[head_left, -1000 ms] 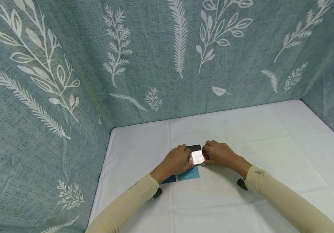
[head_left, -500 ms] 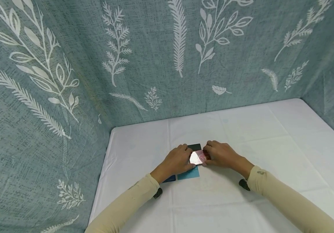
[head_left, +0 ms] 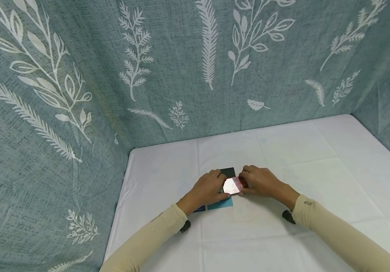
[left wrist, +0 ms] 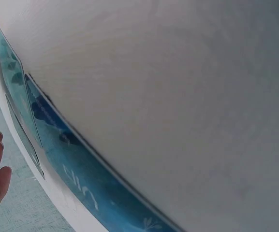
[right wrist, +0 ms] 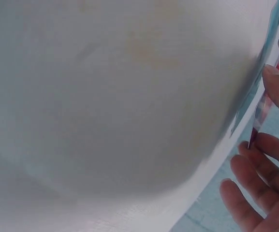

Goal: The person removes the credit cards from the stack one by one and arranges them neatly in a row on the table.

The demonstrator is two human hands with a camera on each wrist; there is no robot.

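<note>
A shiny red card point(head_left: 234, 185), partly washed out by glare, is held over the table between two hands. My left hand point(head_left: 208, 192) pinches its left end, my right hand point(head_left: 261, 181) its right end. In the right wrist view the card point(right wrist: 261, 115) appears nearly edge-on, between the thumb and fingers of the right hand point(right wrist: 270, 186). Beneath the left hand lie a light blue card point(head_left: 220, 203) and a dark blue card point(head_left: 200, 209), the latter mostly hidden. Just behind the red card is a dark card point(head_left: 228, 172).
A white cloth point(head_left: 283, 241) covers the table. Patterned blue-green curtains point(head_left: 181, 68) hang behind it and at both sides. Dark wrist devices point(head_left: 288, 217) show under the sleeves. Flat cards, one of them blue point(left wrist: 74, 150), lie on the cloth in the left wrist view.
Both hands have shifted slightly to the right with the red card. The glare on its face has changed shape, and more of its red right end shows than a second ago.
</note>
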